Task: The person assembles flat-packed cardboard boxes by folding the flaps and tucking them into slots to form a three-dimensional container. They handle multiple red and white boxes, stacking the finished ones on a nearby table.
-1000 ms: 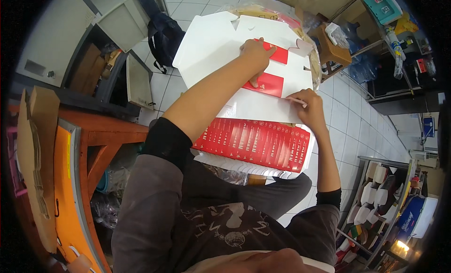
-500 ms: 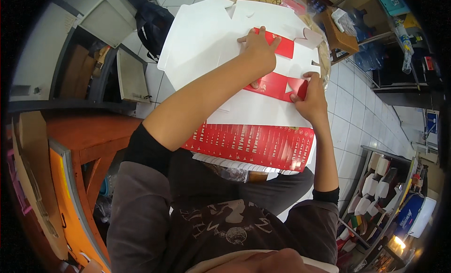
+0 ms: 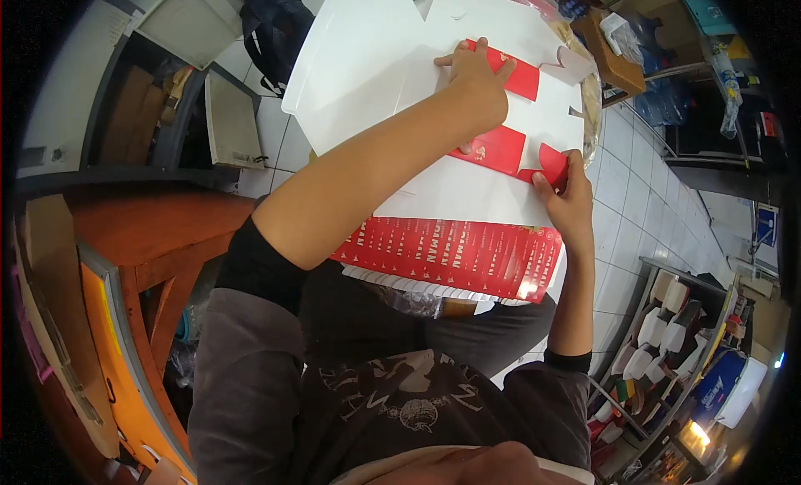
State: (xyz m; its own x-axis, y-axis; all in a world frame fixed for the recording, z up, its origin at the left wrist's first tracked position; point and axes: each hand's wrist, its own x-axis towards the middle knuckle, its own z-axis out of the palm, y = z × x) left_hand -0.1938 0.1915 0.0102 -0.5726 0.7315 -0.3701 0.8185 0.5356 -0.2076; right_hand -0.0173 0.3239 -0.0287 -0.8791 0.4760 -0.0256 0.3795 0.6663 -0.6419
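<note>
Before me lies a large flat cardboard box blank (image 3: 375, 76), white on its upper face, with flaps partly folded over to their red side. My left hand (image 3: 477, 80) spreads its fingers over the upper red flap (image 3: 519, 78), and its thumb reaches the lower red flap (image 3: 502, 150). At the right end of that lower flap, my right hand (image 3: 569, 197) pinches a small red tab (image 3: 552, 161) between thumb and fingers. The tab is bent up, and white shows beside it. My left forearm crosses over part of the blank.
A stack of red printed cardboard sheets (image 3: 450, 251) lies under the blank, close to my lap. An orange-sided wooden table (image 3: 158, 226) stands at left, below an open cabinet (image 3: 125, 110). On the right are a wicker stool (image 3: 613, 64) and a rack of folded boxes (image 3: 659, 335).
The blank and both hands appear slightly farther right. My right hand has bent the tab at the end of the lower red flap. My left hand keeps its place on the blank.
</note>
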